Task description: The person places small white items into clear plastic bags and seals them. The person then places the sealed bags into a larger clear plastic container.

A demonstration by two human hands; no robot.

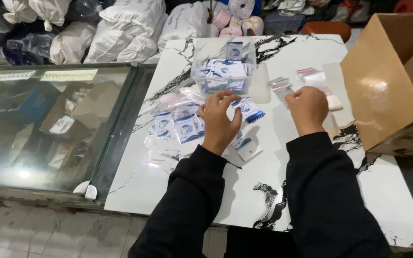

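My left hand (pixel 220 119) hovers over the white marble-pattern table (pixel 259 191), its fingertips pinching a small blue-and-white card (pixel 250 109). More such cards in clear sleeves (pixel 178 125) lie spread to its left. My right hand (pixel 308 108) is curled shut just right of it, next to a stack of clear plastic sleeves (pixel 317 80); whether it holds one is hidden. A clear plastic box (pixel 224 67) full of blue-and-white cards stands just beyond both hands. Both arms wear black sleeves.
An open cardboard box (pixel 393 76) sits at the table's right edge. A glass-topped display counter (pixel 48 124) adjoins the table on the left. White stuffed sacks (pixel 130 28) and thread rolls (pixel 240 14) pile up behind.
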